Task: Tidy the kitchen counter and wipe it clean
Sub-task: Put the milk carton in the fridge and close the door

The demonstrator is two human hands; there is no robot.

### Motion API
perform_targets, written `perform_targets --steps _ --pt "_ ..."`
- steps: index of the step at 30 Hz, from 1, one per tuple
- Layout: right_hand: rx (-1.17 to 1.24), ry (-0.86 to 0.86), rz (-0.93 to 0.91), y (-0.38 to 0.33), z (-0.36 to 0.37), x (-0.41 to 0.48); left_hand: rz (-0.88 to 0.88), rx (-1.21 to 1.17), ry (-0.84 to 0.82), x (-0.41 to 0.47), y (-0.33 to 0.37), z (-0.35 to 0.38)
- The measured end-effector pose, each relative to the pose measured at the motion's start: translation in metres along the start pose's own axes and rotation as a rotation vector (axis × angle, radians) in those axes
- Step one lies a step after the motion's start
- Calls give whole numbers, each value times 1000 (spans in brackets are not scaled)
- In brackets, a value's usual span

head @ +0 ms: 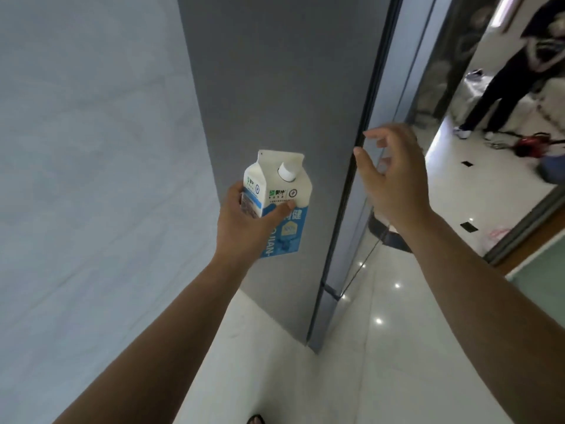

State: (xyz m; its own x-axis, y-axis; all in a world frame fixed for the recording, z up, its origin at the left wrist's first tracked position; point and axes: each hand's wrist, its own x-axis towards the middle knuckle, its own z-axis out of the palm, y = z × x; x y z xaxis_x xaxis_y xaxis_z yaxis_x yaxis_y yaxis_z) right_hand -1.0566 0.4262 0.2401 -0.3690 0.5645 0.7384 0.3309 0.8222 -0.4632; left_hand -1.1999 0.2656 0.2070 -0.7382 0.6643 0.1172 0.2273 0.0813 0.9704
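A white and blue milk carton point(282, 191) with a white screw cap is held upright in my left hand point(244, 221), in front of the grey side of a tall fridge point(275, 87). My right hand point(394, 182) is raised with its fingers spread, just to the right of the fridge's dark front edge point(360, 166), and holds nothing. Whether the fingertips touch that edge is unclear. The kitchen counter is out of view.
A pale wall point(91, 148) fills the left. Glossy white floor tiles point(351, 362) lie below. A doorway at the right shows another person point(519, 71) bent over, a red device point(532, 142) on the floor and a dark round bin point(385, 231).
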Motion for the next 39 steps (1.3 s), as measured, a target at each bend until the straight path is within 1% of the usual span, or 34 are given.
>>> perform_targets --steps 5,8,12,14,19,26,34,39 --pt "-166 333 20 16 15 45 112 -29 -127 83 20 9" --pt "-191 430 123 26 22 57 124 -77 -204 117 24 19" --pt "-171 399 196 34 34 65 140 -150 -293 142 25 30" --pt "-201 412 202 38 39 67 151 -169 -333 149 25 34" --pt "-173 442 272 55 45 70 165 -211 -382 160 23 45" --pt "-296 395 315 63 47 68 162 -210 -408 165 18 58" --pt "-358 516 312 51 56 69 154 -265 -397 166 23 66" --pt "-371 554 270 48 58 71 127 -289 -399 163 24 64"
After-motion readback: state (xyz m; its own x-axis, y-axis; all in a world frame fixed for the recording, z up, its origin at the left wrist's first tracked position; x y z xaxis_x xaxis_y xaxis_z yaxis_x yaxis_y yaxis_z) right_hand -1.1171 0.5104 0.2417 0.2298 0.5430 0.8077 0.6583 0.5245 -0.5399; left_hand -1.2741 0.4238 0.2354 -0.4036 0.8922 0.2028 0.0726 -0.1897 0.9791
